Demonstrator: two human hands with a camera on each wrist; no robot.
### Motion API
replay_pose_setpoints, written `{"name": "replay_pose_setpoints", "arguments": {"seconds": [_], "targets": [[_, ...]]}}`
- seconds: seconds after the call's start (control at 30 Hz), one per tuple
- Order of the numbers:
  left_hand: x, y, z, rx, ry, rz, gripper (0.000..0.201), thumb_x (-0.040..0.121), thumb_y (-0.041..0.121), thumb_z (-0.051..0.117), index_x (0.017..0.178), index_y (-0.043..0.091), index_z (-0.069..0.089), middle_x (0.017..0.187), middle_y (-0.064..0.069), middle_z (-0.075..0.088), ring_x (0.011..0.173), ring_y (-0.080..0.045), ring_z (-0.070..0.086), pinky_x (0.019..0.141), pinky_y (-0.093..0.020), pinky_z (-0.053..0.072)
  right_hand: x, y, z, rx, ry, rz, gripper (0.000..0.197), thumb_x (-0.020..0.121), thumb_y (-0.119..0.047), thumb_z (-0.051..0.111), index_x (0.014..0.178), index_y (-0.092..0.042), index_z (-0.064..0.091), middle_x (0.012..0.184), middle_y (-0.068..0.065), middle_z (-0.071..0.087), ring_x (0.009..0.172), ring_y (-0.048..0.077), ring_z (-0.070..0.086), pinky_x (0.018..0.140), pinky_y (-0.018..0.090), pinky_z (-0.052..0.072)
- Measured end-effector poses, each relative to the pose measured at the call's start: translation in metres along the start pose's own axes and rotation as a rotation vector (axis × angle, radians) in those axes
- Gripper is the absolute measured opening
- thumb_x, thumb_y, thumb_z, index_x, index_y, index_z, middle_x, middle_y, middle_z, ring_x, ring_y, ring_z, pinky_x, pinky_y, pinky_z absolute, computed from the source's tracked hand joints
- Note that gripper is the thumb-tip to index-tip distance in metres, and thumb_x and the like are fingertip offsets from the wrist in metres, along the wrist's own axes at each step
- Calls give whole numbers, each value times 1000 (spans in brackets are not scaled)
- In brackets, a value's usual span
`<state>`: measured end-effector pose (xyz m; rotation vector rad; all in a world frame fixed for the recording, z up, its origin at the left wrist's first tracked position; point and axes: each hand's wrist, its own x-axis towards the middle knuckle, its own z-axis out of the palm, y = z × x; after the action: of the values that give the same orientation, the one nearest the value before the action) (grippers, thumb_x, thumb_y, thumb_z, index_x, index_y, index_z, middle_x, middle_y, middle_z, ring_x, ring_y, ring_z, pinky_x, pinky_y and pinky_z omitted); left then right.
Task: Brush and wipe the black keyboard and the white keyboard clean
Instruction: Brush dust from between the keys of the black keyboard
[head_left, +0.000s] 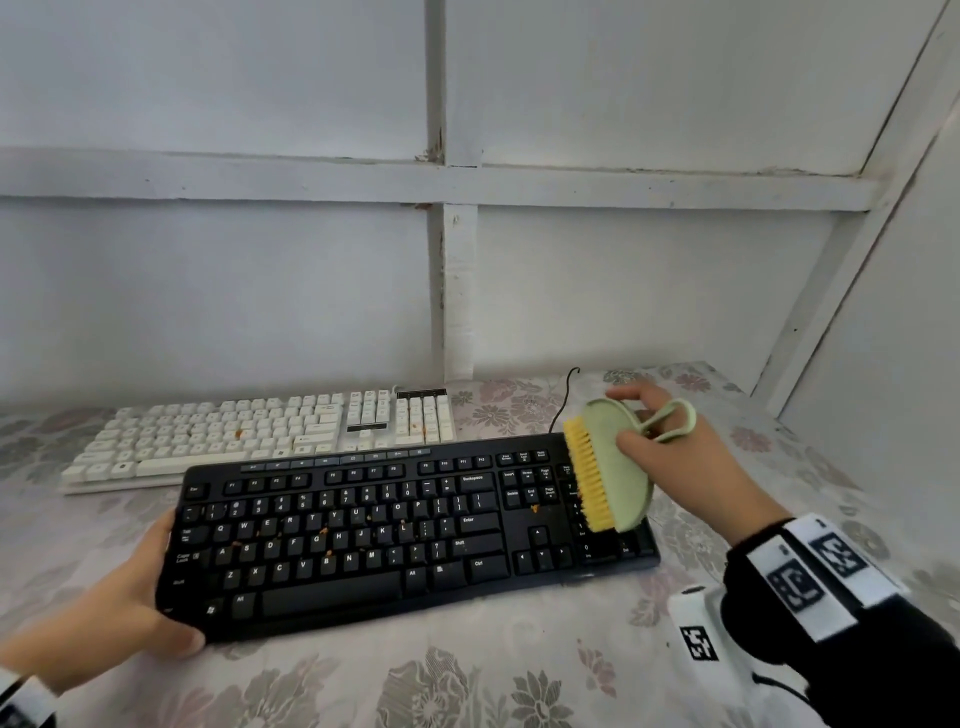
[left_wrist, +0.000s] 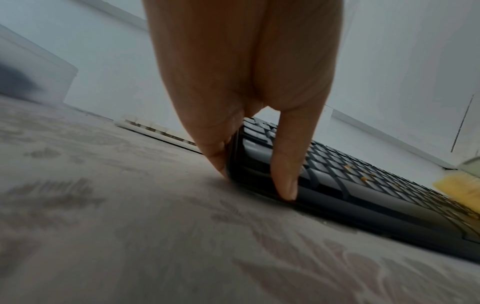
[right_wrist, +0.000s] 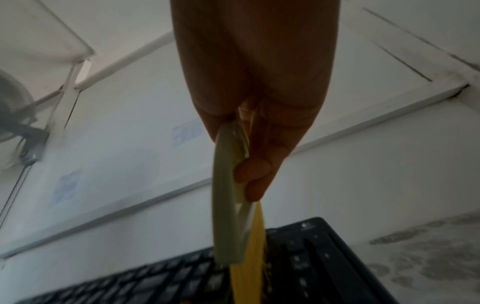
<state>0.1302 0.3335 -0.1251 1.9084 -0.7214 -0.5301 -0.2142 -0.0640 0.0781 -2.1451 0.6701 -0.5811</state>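
Observation:
The black keyboard (head_left: 405, 535) lies across the middle of the table, with orange crumbs (head_left: 324, 531) among its keys. My left hand (head_left: 140, 597) grips its left end, thumb on the front corner and fingers along the side edge; the left wrist view shows the same left hand (left_wrist: 244, 82) on the black keyboard (left_wrist: 363, 195). My right hand (head_left: 665, 441) holds a green brush (head_left: 613, 467) by its loop handle. Its yellow bristles face left and touch the number pad at the keyboard's right end. The white keyboard (head_left: 260, 431) lies just behind, also carrying orange specks.
A floral tablecloth (head_left: 467, 675) covers the table. A black cable (head_left: 563, 400) runs from the black keyboard toward the white panelled wall (head_left: 208, 286) close behind. Another white wall (head_left: 883, 364) closes the right side.

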Motion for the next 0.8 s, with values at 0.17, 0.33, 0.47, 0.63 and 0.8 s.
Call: {"name": "replay_pose_setpoints", "arguments": {"seconds": [0.17, 0.33, 0.47, 0.63, 0.8], "targets": [[-15, 22, 5, 48, 8, -67, 129, 17, 4, 93, 105, 78, 36, 130, 4, 54, 118, -25, 47, 99, -45, 29, -24, 15, 5, -64, -58, 46, 32, 85, -6, 55, 102, -33, 57, 90, -3, 63, 72, 17, 60, 53, 19, 46], [-18, 21, 3, -24, -21, -46, 125, 13, 32, 90, 115, 75, 32, 125, 20, 55, 122, -29, 46, 99, -47, 28, -30, 11, -6, -80, -132, 48, 28, 84, -6, 57, 96, -30, 62, 89, -4, 65, 71, 13, 62, 54, 17, 46], [-17, 25, 7, 135, -15, -80, 133, 24, 2, 89, 131, 53, 29, 128, 16, 48, 122, -16, 42, 104, -43, 29, -8, -3, -7, -19, -9, 7, 31, 85, -5, 55, 105, -28, 59, 95, -9, 62, 75, 9, 60, 56, 18, 44], [-7, 15, -1, -66, 12, -183, 113, 38, -13, 70, 103, 73, 37, 130, -3, 54, 119, -30, 48, 97, -46, 32, -11, 2, 3, -89, -32, 9, 31, 85, -6, 54, 103, -31, 56, 89, -6, 63, 69, 12, 59, 51, 16, 44], [-8, 20, 6, -50, 58, -173, 128, 31, -16, 76, 120, 66, 32, 120, 1, 58, 111, -28, 54, 93, -46, 37, -41, 13, 3, -115, -152, 24, 31, 85, -5, 56, 97, -33, 57, 84, -5, 64, 59, 1, 54, 49, 10, 41]]}}
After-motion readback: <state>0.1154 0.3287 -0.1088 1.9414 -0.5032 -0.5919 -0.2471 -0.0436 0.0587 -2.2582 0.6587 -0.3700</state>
